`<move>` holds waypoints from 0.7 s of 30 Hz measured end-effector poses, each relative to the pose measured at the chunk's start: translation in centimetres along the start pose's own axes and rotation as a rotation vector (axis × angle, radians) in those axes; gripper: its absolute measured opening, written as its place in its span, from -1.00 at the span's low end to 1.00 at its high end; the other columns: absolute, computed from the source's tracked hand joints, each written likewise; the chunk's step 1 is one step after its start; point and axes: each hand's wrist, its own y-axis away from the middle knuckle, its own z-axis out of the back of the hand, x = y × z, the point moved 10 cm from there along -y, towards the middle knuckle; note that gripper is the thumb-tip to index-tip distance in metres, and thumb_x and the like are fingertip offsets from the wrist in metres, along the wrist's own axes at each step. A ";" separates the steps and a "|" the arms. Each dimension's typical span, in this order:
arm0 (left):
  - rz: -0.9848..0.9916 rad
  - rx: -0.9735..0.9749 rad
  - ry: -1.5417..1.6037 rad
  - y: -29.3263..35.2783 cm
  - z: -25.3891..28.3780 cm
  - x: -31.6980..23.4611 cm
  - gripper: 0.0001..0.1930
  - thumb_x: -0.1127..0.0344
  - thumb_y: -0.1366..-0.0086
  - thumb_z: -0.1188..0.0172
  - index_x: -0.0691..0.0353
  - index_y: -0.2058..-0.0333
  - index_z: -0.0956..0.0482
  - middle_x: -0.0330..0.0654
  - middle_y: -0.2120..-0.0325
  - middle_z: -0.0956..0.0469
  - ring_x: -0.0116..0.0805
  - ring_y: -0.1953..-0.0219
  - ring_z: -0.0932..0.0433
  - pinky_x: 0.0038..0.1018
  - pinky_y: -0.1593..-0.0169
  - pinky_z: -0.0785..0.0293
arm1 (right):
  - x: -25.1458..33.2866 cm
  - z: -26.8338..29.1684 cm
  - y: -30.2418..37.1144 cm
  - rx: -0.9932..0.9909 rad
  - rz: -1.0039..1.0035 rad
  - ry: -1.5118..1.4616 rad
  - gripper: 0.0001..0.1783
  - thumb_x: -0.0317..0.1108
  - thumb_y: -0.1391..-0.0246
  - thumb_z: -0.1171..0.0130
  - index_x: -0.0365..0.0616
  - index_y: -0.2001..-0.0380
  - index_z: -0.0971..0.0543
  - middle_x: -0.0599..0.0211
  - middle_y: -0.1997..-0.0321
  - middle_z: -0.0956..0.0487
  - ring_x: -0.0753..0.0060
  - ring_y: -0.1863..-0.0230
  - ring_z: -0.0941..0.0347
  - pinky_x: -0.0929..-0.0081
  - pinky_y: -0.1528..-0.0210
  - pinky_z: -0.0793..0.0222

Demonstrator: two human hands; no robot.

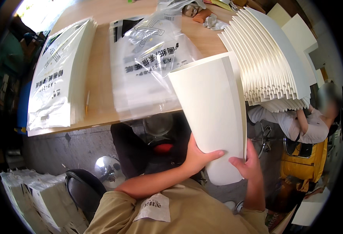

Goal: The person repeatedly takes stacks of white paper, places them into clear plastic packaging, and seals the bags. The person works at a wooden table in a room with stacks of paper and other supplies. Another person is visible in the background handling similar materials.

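Both hands grip a thick stack of cream drawing paper (210, 105), held tilted past the table's front edge. My left hand (199, 154) clasps its near left edge, thumb lying across the top sheet. On the opposite edge my right hand (249, 162) closes with its thumb on top; the fingers underneath are hidden. The stack's far end overlaps a clear printed plastic bag (140, 74) lying flat on the table. Just right of the stack rises a tall pile of cream paper stacks (261, 54), laid in offset layers.
A pile of filled paper packs (54, 78) stands on the table's (97, 78) left, beside a pencil-like stick (87, 102). Crumpled plastic and small items lie at the back. A seated person (312, 121) is at the right, near a yellow bag (304, 160). White bundles (43, 199) sit on the floor, lower left.
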 end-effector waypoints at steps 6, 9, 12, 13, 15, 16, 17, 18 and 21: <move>-0.043 -0.063 -0.043 -0.5 -2.2 0.6 -0.08 0.27 0.06 -0.61 0.32 -0.19 -0.18 -0.09 -0.05 -0.43 -0.30 -0.12 -0.43 -0.30 -0.18 -0.41 | -0.5 1.6 2.3 -0.230 -0.019 0.159 -0.43 -0.35 -0.16 -0.30 -0.31 -0.17 -0.36 0.14 0.05 -0.61 0.39 0.04 -0.53 0.41 -0.01 -0.44; -0.083 -0.027 -0.067 -0.5 -3.1 0.8 -0.08 0.26 0.04 -0.60 0.29 -0.20 -0.16 -0.09 -0.09 -0.38 -0.32 -0.16 -0.38 -0.30 -0.19 -0.38 | -1.2 2.6 2.6 -0.302 -0.044 0.051 -0.48 -0.32 -0.15 -0.34 -0.36 -0.10 -0.45 0.21 0.08 -0.64 0.47 0.08 -0.55 0.48 0.02 -0.45; -0.018 0.055 -0.074 -0.5 -3.7 1.0 -0.06 0.29 -0.01 -0.55 0.29 -0.26 -0.11 -0.05 -0.11 -0.35 -0.26 -0.19 -0.36 -0.27 -0.22 -0.35 | -2.9 4.0 2.7 -0.304 -0.114 -0.099 -0.51 -0.29 -0.08 -0.44 -0.37 0.01 -0.55 0.26 0.15 -0.68 0.55 0.17 -0.57 0.57 0.10 -0.47; -0.023 0.082 -0.096 -0.4 -3.8 0.6 -0.05 0.30 -0.01 -0.55 0.28 -0.27 -0.10 -0.05 -0.11 -0.35 -0.26 -0.19 -0.36 -0.27 -0.23 -0.34 | -3.2 4.0 2.6 -0.300 -0.112 -0.155 -0.51 -0.30 -0.07 -0.44 -0.37 0.01 -0.55 0.25 0.14 -0.68 0.54 0.17 -0.57 0.57 0.10 -0.47; -0.037 0.133 -0.136 -0.3 -4.1 -0.3 -0.04 0.30 -0.02 -0.54 0.26 -0.30 -0.08 -0.06 -0.11 -0.35 -0.25 -0.20 -0.36 -0.27 -0.23 -0.34 | -3.8 4.0 2.4 -0.288 -0.105 -0.262 -0.50 -0.33 -0.05 -0.45 -0.38 0.01 -0.55 0.24 0.14 -0.68 0.51 0.16 -0.58 0.56 0.09 -0.47; -0.040 0.160 -0.131 -0.3 -4.0 -0.5 -0.04 0.30 -0.03 -0.54 0.26 -0.30 -0.09 -0.06 -0.12 -0.35 -0.25 -0.20 -0.36 -0.27 -0.23 -0.33 | -4.4 3.8 2.4 -0.258 -0.120 -0.306 -0.50 -0.34 -0.04 -0.45 -0.38 0.00 -0.54 0.24 0.12 -0.67 0.50 0.14 -0.58 0.54 0.06 -0.47; -0.043 0.186 -0.127 -0.3 -3.8 -0.5 -0.05 0.30 -0.03 -0.53 0.26 -0.30 -0.09 -0.06 -0.12 -0.35 -0.25 -0.20 -0.36 -0.27 -0.23 -0.33 | -5.1 3.6 2.3 -0.226 -0.134 -0.349 -0.49 -0.35 -0.04 -0.45 -0.38 -0.01 -0.53 0.24 0.11 -0.67 0.49 0.12 -0.58 0.53 0.04 -0.46; -0.044 0.213 -0.120 -0.2 -3.7 -0.4 -0.05 0.30 -0.03 -0.53 0.26 -0.30 -0.09 -0.06 -0.13 -0.36 -0.25 -0.20 -0.36 -0.28 -0.24 -0.33 | -5.8 3.3 2.3 -0.196 -0.151 -0.391 -0.48 -0.36 -0.03 -0.45 -0.38 -0.02 -0.52 0.25 0.09 -0.66 0.49 0.10 -0.58 0.52 0.02 -0.46; -0.015 0.155 -0.162 0.4 -2.7 0.5 -0.05 0.31 -0.03 -0.52 0.25 -0.30 -0.08 -0.08 -0.13 -0.37 -0.27 -0.21 -0.36 -0.29 -0.24 -0.33 | -7.0 2.2 2.1 -0.183 -0.150 -0.505 -0.46 -0.38 -0.04 -0.43 -0.37 -0.06 -0.49 0.26 0.03 -0.64 0.48 0.03 -0.55 0.49 -0.05 -0.43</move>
